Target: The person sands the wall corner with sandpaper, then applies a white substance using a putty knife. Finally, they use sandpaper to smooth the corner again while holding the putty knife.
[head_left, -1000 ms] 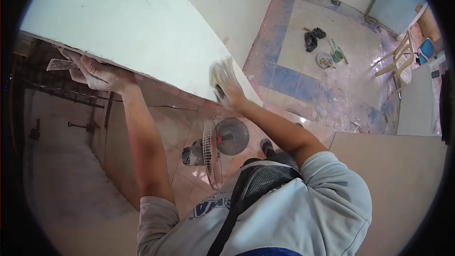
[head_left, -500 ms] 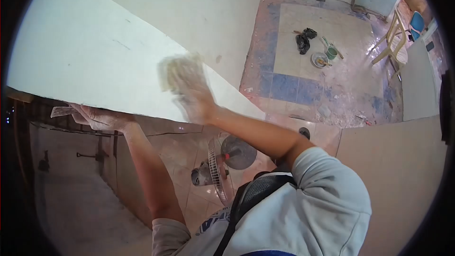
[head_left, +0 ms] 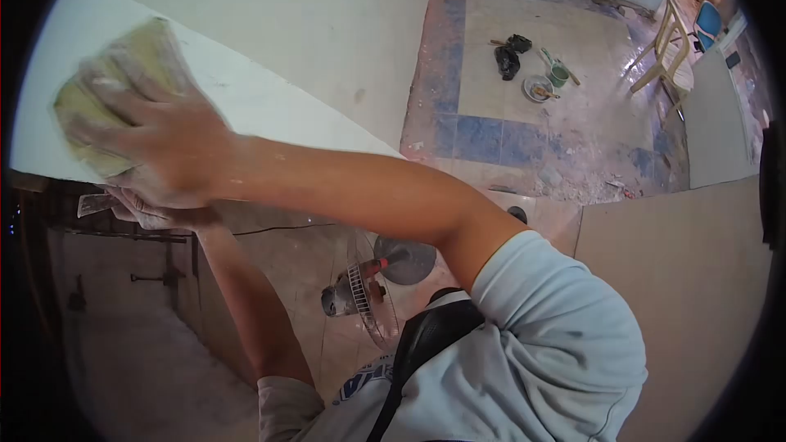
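Observation:
My right hand (head_left: 176, 135) is spread flat over a dusty yellowish sheet of sandpaper (head_left: 168, 49), pressing it on a smooth white surface (head_left: 254, 94) at the left. Its fingers lie over the sheet, and its wrist hides part of my left hand. Just below the lower edge of that surface, my left hand (head_left: 151, 211) is closed around a flat, dusty scraper (head_left: 96, 205), whose end sticks out to the left. White dust coats both hands.
A standing fan (head_left: 360, 299) is on the tiled floor below my arms. Farther off, black plastic bags (head_left: 509, 57), a green cup (head_left: 558, 75) and a bowl (head_left: 538, 88) lie on the floor. A plastic chair (head_left: 667, 57) stands at the right by a doorway.
My right hand has swept left along the white surface with the sandpaper, and now passes over my left hand. The left hand stays near the edge. The view has shifted slightly.

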The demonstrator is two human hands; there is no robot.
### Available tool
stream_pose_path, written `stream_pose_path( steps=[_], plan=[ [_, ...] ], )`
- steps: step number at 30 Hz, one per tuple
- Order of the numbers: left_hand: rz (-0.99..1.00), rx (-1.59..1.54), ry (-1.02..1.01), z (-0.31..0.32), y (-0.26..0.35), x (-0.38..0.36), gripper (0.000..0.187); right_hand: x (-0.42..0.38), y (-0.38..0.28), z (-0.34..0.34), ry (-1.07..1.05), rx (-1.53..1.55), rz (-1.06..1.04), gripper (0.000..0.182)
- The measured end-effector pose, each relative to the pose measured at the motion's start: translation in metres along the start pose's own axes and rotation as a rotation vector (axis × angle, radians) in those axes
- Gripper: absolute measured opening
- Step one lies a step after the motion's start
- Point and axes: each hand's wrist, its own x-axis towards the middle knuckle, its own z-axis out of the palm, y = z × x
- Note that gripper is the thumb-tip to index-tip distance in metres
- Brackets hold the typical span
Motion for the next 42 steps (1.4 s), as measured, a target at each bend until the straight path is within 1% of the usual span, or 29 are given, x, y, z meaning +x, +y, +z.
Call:
stream_pose_path(
  steps=[1,2,3,4,5,7,8,9,10,12,13,14,15,18,20,22,24,25,27,28,30,32,34,35,36,37,39,40,42],
  plan=[
    [-0.241,-0.495,0.08,0.006,0.004,0.0,0.051,0.014,-0.001,0.005,0.051,-0.049,-0.053,0.072],
    [-0.243,-0.481,0.09,0.005,-0.004,0.0,0.051,0.022,-0.001,0.006,0.103,-0.097,-0.105,0.073],
    [-0.245,-0.466,0.099,0.004,-0.011,0.0,0.051,0.006,0.0,-0.003,0.041,-0.023,-0.013,0.069],
    [-0.007,0.057,0.037,-0.005,-0.027,-0.001,0.053,-0.025,0.01,-0.006,0.108,-0.016,0.097,0.067],
    [0.011,0.007,0.039,-0.003,-0.031,-0.002,0.057,-0.069,0.029,-0.008,0.17,-0.007,0.202,0.065],
    [0.047,-0.093,0.039,-0.001,-0.04,-0.004,0.066,-0.185,0.071,-0.026,0.098,-0.244,0.345,0.066],
    [0.053,-0.046,0.028,-0.003,-0.042,-0.005,0.068,-0.252,0.077,-0.028,0.197,-0.136,0.528,0.064],
    [0.059,0.001,0.018,-0.005,-0.043,-0.006,0.07,-0.292,0.081,-0.025,0.316,-0.039,0.616,0.063],
    [0.065,0.048,0.009,-0.007,-0.045,-0.006,0.072,-0.335,0.085,-0.021,0.296,-0.177,0.737,0.063],
    [0.112,0.096,-0.008,-0.005,-0.03,-0.006,0.071,-0.367,0.083,-0.014,0.298,-0.215,0.819,0.064],
    [0.127,0.066,0.017,-0.002,-0.025,-0.003,0.071,-0.335,0.073,-0.012,0.348,-0.168,0.673,0.066],
    [0.135,0.054,0.033,0.001,-0.019,-0.002,0.071,-0.282,0.062,-0.016,0.286,-0.039,0.505,0.067],
    [0.143,0.043,0.049,0.004,-0.012,-0.001,0.072,-0.224,0.048,-0.022,0.15,-0.211,0.356,0.069],
    [-0.051,-0.189,0.09,0.007,-0.001,-0.004,0.065,-0.049,0.019,-0.016,0.085,-0.182,0.144,0.068],
    [-0.073,-0.149,0.099,0.007,-0.006,-0.008,0.069,0.045,0.013,-0.017,0.038,-0.165,-0.084,0.065],
    [-0.087,-0.157,0.064,0.005,-0.002,-0.007,0.073,0.064,0.009,-0.031,0.024,-0.049,-0.142,0.061],
    [-0.129,-0.218,0.074,0.005,-0.009,-0.011,0.074,0.044,0.021,-0.028,-0.116,-0.085,-0.147,0.064],
    [-0.15,-0.249,0.079,0.005,-0.013,-0.013,0.074,-0.001,0.027,-0.025,-0.078,-0.182,-0.126,0.064],
    [-0.231,-0.393,0.084,0.012,0.013,-0.01,0.073,-0.117,0.051,-0.043,-0.156,-0.324,-0.021,0.076],
    [-0.146,-0.316,0.077,0.011,0.008,-0.01,0.072,-0.193,0.074,-0.043,-0.14,-0.271,0.046,0.08],
    [-0.171,-0.273,0.062,0.005,-0.019,-0.014,0.059,-0.31,0.078,-0.052,-0.195,-0.247,0.28,0.081],
    [0.068,-0.041,0.052,0.003,-0.027,-0.01,0.068,-0.355,0.071,-0.059,-0.243,-0.21,0.36,0.079],
    [0.011,-0.124,0.095,0.008,-0.01,-0.008,0.065,-0.328,0.083,-0.049,-0.179,-0.253,0.218,0.071],
    [-0.003,-0.167,0.094,0.009,-0.009,-0.009,0.064,-0.291,0.091,-0.046,-0.185,-0.224,0.032,0.061],
    [0.013,-0.14,0.113,0.009,-0.008,-0.008,0.064,-0.229,0.082,-0.042,-0.201,-0.261,-0.07,0.058],
    [0.024,-0.121,0.117,0.009,-0.008,-0.008,0.063,-0.159,0.074,-0.042,-0.271,-0.363,-0.283,0.063],
    [0.007,-0.063,0.09,0.008,-0.014,-0.009,0.063,-0.031,0.037,-0.032,-0.252,-0.296,-0.344,0.065],
    [-0.002,-0.067,0.093,0.007,-0.014,-0.01,0.063,0.031,0.025,-0.028,-0.23,-0.376,-0.494,0.058],
    [-0.048,-0.111,0.067,0.007,-0.014,-0.012,0.064,0.117,-0.006,-0.02,-0.134,-0.346,-0.513,0.058]
  ],
)
